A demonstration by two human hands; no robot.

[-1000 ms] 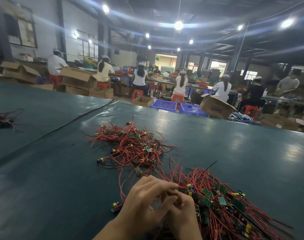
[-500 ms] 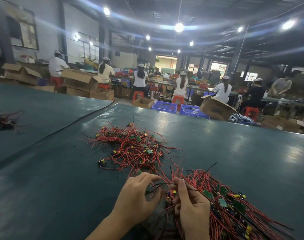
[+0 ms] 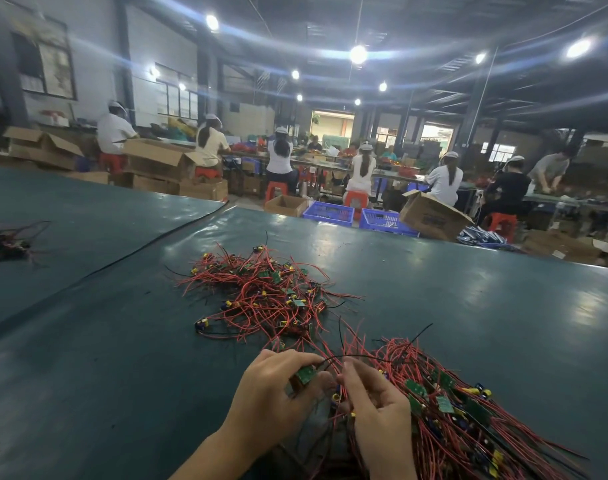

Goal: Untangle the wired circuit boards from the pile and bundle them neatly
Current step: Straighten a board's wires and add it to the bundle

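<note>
A tangled pile of red-wired circuit boards [image 3: 264, 292] lies on the dark green table [image 3: 88, 358] ahead of me. A larger, more aligned heap of wired boards [image 3: 462, 403] spreads to the lower right. My left hand [image 3: 275, 389] pinches a small green circuit board [image 3: 306, 374] between thumb and fingers. My right hand [image 3: 375, 407] is closed on red wires and a black wire [image 3: 358, 356] that arcs between both hands. Both hands sit at the near edge of the right heap.
A small dark wire bundle [image 3: 4, 242] lies at the far left on a second table. Beyond the table's far edge stand blue crates [image 3: 330, 213], cardboard boxes [image 3: 430, 214] and several seated workers at benches.
My hands have drawn apart slightly and lifted a green board with its wires out of the heap; the left hand now holds the board in view, and a black wire arcs between the hands.
</note>
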